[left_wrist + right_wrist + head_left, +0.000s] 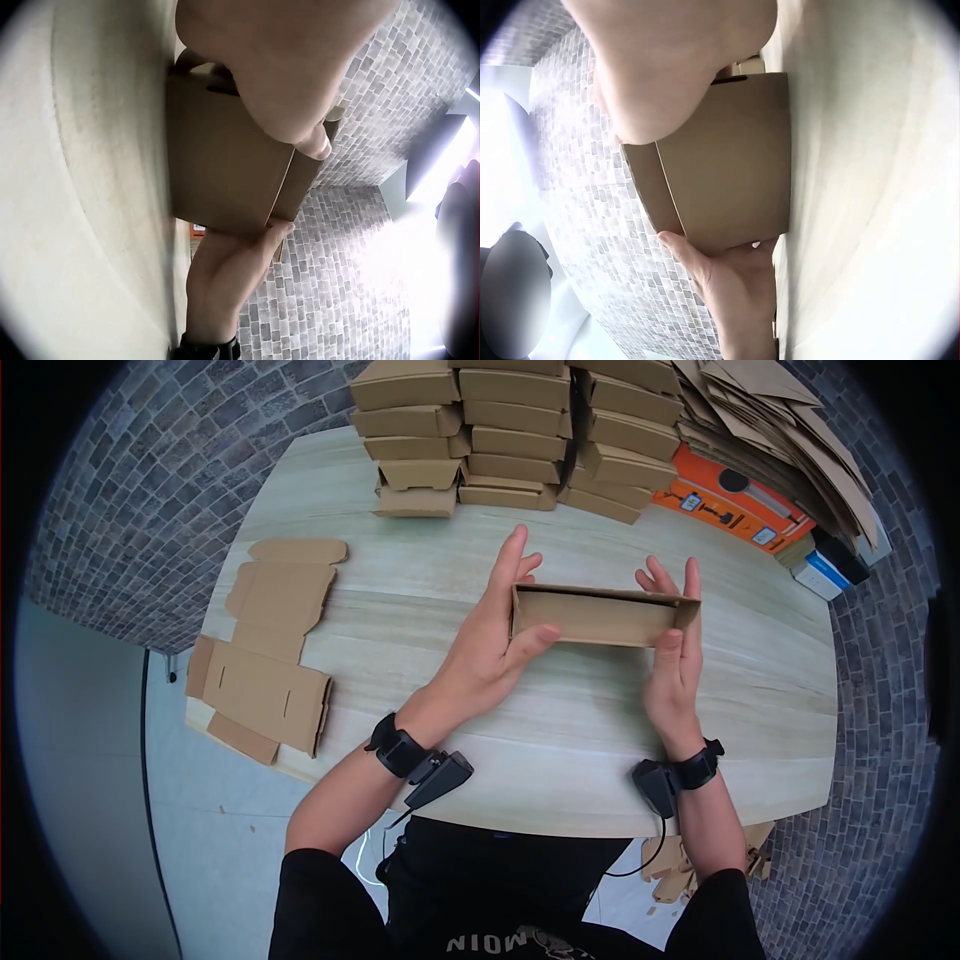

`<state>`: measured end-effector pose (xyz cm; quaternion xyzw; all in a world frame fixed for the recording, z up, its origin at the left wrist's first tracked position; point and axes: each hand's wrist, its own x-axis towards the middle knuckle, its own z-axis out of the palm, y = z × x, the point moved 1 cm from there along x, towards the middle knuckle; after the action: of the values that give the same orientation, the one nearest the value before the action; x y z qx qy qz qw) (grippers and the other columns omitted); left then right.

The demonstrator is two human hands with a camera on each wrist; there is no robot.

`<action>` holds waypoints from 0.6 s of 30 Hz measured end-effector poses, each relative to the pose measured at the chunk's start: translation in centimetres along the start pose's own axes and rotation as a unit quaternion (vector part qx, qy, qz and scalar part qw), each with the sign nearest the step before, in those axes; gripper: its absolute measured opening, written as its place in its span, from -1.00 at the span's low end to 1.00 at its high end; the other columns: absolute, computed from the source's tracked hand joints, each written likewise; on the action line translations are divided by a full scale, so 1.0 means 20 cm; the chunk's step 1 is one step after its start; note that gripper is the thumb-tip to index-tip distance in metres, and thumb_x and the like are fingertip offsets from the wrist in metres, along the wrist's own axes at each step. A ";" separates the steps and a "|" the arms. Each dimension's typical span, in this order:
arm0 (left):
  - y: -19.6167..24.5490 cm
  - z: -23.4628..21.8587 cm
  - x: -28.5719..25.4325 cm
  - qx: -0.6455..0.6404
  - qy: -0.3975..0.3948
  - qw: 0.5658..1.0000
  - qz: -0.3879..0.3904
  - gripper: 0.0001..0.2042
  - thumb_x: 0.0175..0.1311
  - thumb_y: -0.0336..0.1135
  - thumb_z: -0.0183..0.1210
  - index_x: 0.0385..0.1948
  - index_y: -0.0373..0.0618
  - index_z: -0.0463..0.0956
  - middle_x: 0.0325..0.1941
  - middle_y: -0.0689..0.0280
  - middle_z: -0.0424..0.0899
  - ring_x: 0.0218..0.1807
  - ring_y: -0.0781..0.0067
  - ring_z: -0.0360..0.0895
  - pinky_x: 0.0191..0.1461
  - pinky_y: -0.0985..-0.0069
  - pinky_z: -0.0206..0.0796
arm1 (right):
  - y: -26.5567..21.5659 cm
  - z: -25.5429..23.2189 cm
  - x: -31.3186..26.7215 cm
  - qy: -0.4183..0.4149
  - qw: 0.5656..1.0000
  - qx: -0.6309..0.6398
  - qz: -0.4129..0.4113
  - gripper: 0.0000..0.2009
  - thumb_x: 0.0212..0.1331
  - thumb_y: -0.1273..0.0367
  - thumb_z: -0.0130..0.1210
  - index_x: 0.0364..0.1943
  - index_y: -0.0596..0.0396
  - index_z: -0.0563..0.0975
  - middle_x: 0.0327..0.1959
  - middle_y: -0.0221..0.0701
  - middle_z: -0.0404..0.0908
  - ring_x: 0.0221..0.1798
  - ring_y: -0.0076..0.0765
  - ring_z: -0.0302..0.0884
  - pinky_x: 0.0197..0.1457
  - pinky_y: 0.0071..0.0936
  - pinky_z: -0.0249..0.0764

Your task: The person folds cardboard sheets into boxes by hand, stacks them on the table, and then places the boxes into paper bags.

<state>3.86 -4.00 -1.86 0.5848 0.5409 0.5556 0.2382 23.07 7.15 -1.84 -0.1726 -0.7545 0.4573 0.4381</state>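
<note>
A brown cardboard box [600,620] stands between my two hands over the table, its long open top facing up in the head view. My left hand [488,640] holds its left end, fingers stretched along the outside and thumb over the near edge. On the opposite end, my right hand [676,665] holds the box with fingers up along the side and thumb at the near corner. The left wrist view shows the box's broad near wall [225,161], with both thumbs at its upper edge. In the right wrist view the same wall [731,169] reaches down close to the tabletop.
Unfolded cardboard [265,695] lies along the table's left side. Stacks of folded cardboard boxes [515,420] line the back. At the back right are an orange box [735,500], flat cardboard sheets [780,430] and a blue-and-white box [822,575]. Cardboard scraps [675,870] lie on the floor.
</note>
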 end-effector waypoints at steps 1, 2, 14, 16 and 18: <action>0.00 0.00 0.00 -0.004 0.002 1.000 0.007 -0.13 0.42 0.06 0.03 0.49 -0.17 -0.36 0.43 -0.19 0.16 0.46 -0.03 0.17 0.46 0.25 0.02 | 0.00 0.00 0.00 0.004 1.000 0.007 0.004 -0.25 0.47 -0.03 -0.27 0.51 0.13 -0.19 0.45 -0.05 0.16 0.44 -0.07 0.20 0.46 -0.19 0.11; 0.00 0.00 0.00 -0.004 0.003 1.000 0.006 -0.13 0.42 0.06 0.03 0.49 -0.17 -0.36 0.43 -0.19 0.16 0.46 -0.03 0.17 0.46 0.25 0.02 | -0.01 0.00 0.01 0.002 1.000 0.007 0.004 -0.25 0.47 -0.03 -0.27 0.51 0.13 -0.19 0.45 -0.05 0.16 0.44 -0.07 0.20 0.46 -0.19 0.11; 0.01 -0.01 0.01 0.056 0.072 0.994 0.065 -0.38 0.57 -0.03 -0.29 0.50 -0.16 -0.21 0.42 0.03 0.29 0.24 0.27 0.47 0.23 0.45 0.29 | -0.04 0.00 0.01 0.008 0.999 -0.026 0.020 -0.31 0.51 0.01 -0.37 0.51 0.16 -0.14 0.39 -0.04 0.26 0.32 -0.18 0.37 0.39 -0.30 0.22; 0.02 -0.02 0.01 0.068 0.065 0.995 0.024 -0.42 0.57 -0.06 -0.26 0.50 -0.13 -0.12 0.42 0.05 0.30 0.31 0.27 0.40 0.32 0.42 0.21 | -0.05 -0.01 0.01 0.014 0.998 -0.054 0.034 -0.35 0.52 0.06 -0.36 0.51 0.18 -0.10 0.39 -0.08 0.29 0.34 -0.24 0.33 0.41 -0.33 0.17; 0.00 -0.03 0.02 0.072 0.063 0.995 0.037 -0.43 0.57 -0.06 -0.25 0.49 -0.13 -0.08 0.41 0.06 0.32 0.34 0.27 0.36 0.36 0.42 0.16 | -0.04 -0.01 0.02 0.021 0.997 -0.048 0.052 -0.38 0.52 0.10 -0.33 0.49 0.20 -0.05 0.38 -0.09 0.30 0.35 -0.25 0.31 0.43 -0.33 0.14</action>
<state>3.22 -3.85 -1.58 0.5834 0.5717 0.5596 0.1402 23.23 7.15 -1.00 -0.2416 -0.7564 0.4387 0.4207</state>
